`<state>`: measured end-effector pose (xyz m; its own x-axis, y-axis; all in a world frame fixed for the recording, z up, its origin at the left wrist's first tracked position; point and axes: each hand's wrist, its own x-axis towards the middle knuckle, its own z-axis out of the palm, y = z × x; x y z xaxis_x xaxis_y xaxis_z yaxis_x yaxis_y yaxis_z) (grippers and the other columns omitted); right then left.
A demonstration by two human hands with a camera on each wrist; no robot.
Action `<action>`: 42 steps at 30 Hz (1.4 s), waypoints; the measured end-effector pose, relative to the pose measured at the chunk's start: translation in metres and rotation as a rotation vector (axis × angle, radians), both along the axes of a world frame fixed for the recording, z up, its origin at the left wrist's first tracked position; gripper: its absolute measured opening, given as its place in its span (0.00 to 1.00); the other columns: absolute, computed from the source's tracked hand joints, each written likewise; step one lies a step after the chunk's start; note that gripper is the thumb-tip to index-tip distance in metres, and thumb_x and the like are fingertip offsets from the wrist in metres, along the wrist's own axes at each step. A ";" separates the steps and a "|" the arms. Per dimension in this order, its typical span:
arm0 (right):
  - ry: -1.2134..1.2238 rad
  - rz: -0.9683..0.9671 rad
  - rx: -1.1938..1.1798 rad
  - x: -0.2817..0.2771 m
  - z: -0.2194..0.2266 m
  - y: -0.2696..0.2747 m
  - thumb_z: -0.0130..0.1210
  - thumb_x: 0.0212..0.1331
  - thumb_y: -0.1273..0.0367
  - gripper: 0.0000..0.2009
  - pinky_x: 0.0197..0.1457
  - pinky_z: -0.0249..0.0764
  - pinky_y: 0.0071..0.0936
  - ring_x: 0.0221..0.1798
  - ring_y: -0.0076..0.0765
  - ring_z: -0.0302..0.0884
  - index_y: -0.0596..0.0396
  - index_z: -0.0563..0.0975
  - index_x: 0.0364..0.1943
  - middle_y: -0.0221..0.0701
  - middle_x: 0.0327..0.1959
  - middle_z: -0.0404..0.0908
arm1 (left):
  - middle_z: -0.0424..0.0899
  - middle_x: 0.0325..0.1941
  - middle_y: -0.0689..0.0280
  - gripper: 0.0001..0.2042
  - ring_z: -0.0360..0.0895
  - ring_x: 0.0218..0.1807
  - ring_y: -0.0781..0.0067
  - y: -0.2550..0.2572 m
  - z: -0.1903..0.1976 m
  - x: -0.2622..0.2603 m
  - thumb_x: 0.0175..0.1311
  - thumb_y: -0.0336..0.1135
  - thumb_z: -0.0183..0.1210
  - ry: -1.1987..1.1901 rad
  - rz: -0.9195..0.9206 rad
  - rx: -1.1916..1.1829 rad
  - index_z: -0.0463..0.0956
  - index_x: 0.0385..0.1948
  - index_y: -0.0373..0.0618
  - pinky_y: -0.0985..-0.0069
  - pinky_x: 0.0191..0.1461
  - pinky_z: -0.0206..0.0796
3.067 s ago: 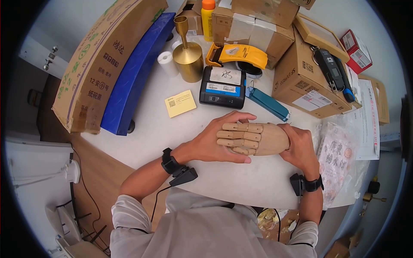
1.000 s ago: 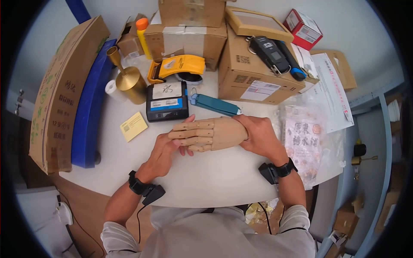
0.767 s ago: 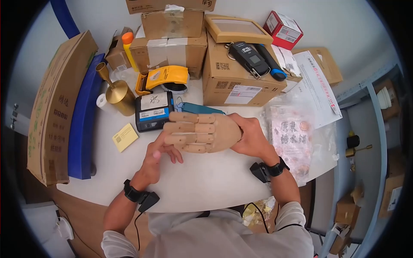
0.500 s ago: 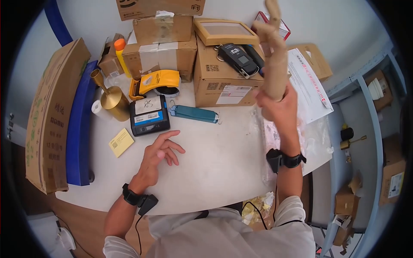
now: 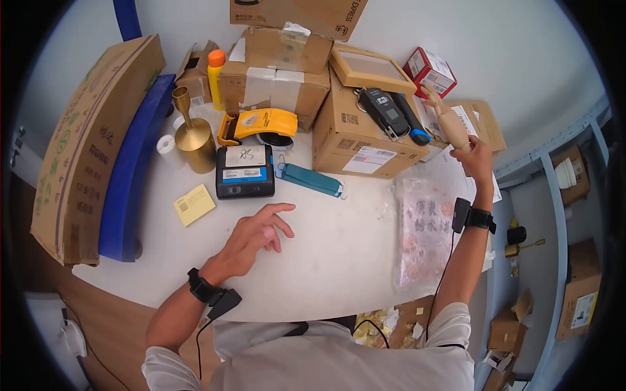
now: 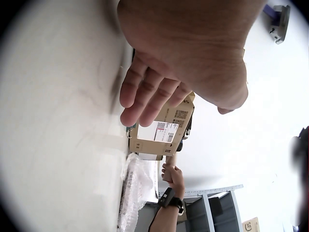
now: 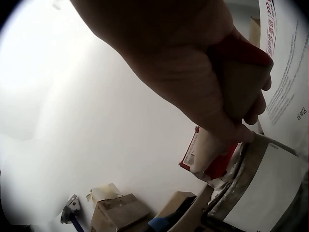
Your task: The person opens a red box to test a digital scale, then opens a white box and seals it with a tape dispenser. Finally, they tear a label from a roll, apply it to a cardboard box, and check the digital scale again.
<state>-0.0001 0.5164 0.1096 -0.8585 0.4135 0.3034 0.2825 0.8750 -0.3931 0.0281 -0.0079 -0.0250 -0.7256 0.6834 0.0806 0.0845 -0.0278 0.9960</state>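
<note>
My right hand (image 5: 475,160) grips a jointed wooden mannequin hand (image 5: 450,126) round its lower end, at the back right of the table. The mannequin hand stands tilted, its fingers up towards the red and white box (image 5: 430,72). In the right wrist view, my own right hand (image 7: 178,72) covers much of it, and the same red box shows just behind. My left hand (image 5: 246,240) is over the front middle of the table with its fingers loosely bent and nothing in them. From the left wrist view, the left fingers (image 6: 154,94) hang relaxed beside the white tabletop (image 6: 63,111).
A large cardboard box (image 5: 349,133) carries a wooden frame (image 5: 375,69) and a black handheld device (image 5: 383,112). Bubble-wrapped packaging (image 5: 424,244) lies at right. Further left stand a black label printer (image 5: 245,189), teal tool (image 5: 310,179), yellow tape dispenser (image 5: 267,122) and brass vessel (image 5: 195,144).
Both hands were at the mannequin hand over the table's middle. The left hand has let go; the right has carried it upright, away to the back right. The head view has shifted too.
</note>
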 end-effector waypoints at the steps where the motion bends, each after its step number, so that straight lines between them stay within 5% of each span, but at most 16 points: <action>1: -0.058 -0.004 -0.005 -0.002 0.001 0.001 0.73 0.40 0.64 0.27 0.36 0.77 0.29 0.28 0.29 0.82 0.62 0.84 0.49 0.35 0.30 0.86 | 0.86 0.44 0.60 0.37 0.82 0.34 0.74 0.000 0.001 0.000 0.74 0.64 0.39 0.002 0.001 0.000 0.65 0.69 0.38 0.79 0.38 0.69; 7: -0.084 0.020 0.024 -0.024 0.000 0.000 0.74 0.38 0.64 0.30 0.47 0.78 0.31 0.37 0.36 0.86 0.60 0.84 0.52 0.39 0.38 0.89 | 0.86 0.45 0.59 0.35 0.82 0.34 0.74 0.000 0.002 0.000 0.75 0.61 0.38 0.015 -0.001 -0.019 0.65 0.69 0.37 0.78 0.38 0.70; 23: -0.019 0.020 0.006 -0.021 -0.012 -0.021 0.79 0.36 0.56 0.41 0.55 0.78 0.34 0.50 0.41 0.86 0.59 0.80 0.60 0.42 0.48 0.87 | 0.86 0.44 0.60 0.32 0.82 0.34 0.74 -0.001 -0.002 0.000 0.76 0.57 0.43 0.020 -0.004 0.014 0.65 0.70 0.40 0.79 0.38 0.70; 25: 0.170 0.077 0.240 -0.022 -0.020 -0.015 0.78 0.40 0.55 0.39 0.58 0.77 0.34 0.52 0.41 0.85 0.58 0.80 0.60 0.42 0.49 0.87 | 0.86 0.44 0.60 0.31 0.82 0.33 0.75 0.000 -0.001 0.001 0.77 0.55 0.43 0.014 0.007 0.012 0.64 0.71 0.40 0.79 0.38 0.70; 27: 0.346 0.071 0.407 -0.019 -0.010 -0.048 0.75 0.47 0.57 0.32 0.57 0.76 0.34 0.51 0.40 0.84 0.57 0.81 0.56 0.41 0.48 0.87 | 0.85 0.41 0.60 0.18 0.81 0.31 0.71 0.002 0.003 0.002 0.76 0.37 0.43 0.021 0.041 -0.006 0.72 0.61 0.42 0.72 0.37 0.73; 29: 0.527 0.061 0.565 -0.011 0.004 -0.095 0.73 0.53 0.58 0.26 0.56 0.76 0.34 0.50 0.38 0.83 0.57 0.82 0.53 0.40 0.46 0.87 | 0.85 0.39 0.61 0.14 0.81 0.30 0.71 0.003 -0.002 0.000 0.77 0.36 0.44 0.010 0.054 -0.031 0.74 0.54 0.41 0.72 0.37 0.72; 32: 0.467 0.223 -0.006 0.006 0.001 -0.171 0.57 0.73 0.64 0.13 0.37 0.72 0.28 0.30 0.27 0.75 0.61 0.83 0.37 0.32 0.26 0.83 | 0.85 0.35 0.63 0.13 0.80 0.29 0.74 0.005 -0.004 -0.002 0.80 0.37 0.43 0.024 0.054 -0.118 0.75 0.41 0.40 0.75 0.34 0.71; 35: 0.015 0.610 -0.343 0.013 -0.023 -0.219 0.61 0.69 0.66 0.10 0.31 0.68 0.22 0.26 0.20 0.73 0.60 0.81 0.34 0.28 0.22 0.78 | 0.84 0.33 0.66 0.14 0.79 0.29 0.78 0.005 -0.006 -0.003 0.81 0.38 0.44 0.035 0.054 -0.173 0.75 0.37 0.39 0.79 0.33 0.70; 37: -0.254 0.790 -0.298 0.009 -0.039 -0.248 0.67 0.63 0.66 0.10 0.28 0.69 0.23 0.23 0.21 0.72 0.59 0.81 0.33 0.27 0.21 0.79 | 0.84 0.33 0.66 0.13 0.78 0.28 0.79 0.006 -0.009 -0.002 0.81 0.38 0.47 0.026 0.063 -0.171 0.74 0.38 0.39 0.79 0.33 0.70; 42: -0.521 1.030 -0.636 0.000 -0.096 -0.276 0.69 0.62 0.62 0.14 0.27 0.66 0.21 0.23 0.18 0.71 0.58 0.79 0.30 0.25 0.20 0.78 | 0.84 0.34 0.65 0.11 0.78 0.29 0.80 0.014 -0.010 0.001 0.79 0.39 0.53 -0.098 0.042 -0.030 0.73 0.43 0.40 0.80 0.33 0.72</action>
<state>0.0000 0.2403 0.0134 -0.8205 -0.5488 -0.1600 -0.1553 0.4833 -0.8616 0.0292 0.0061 -0.0352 -0.7572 0.6530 -0.0125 -0.0133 0.0038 0.9999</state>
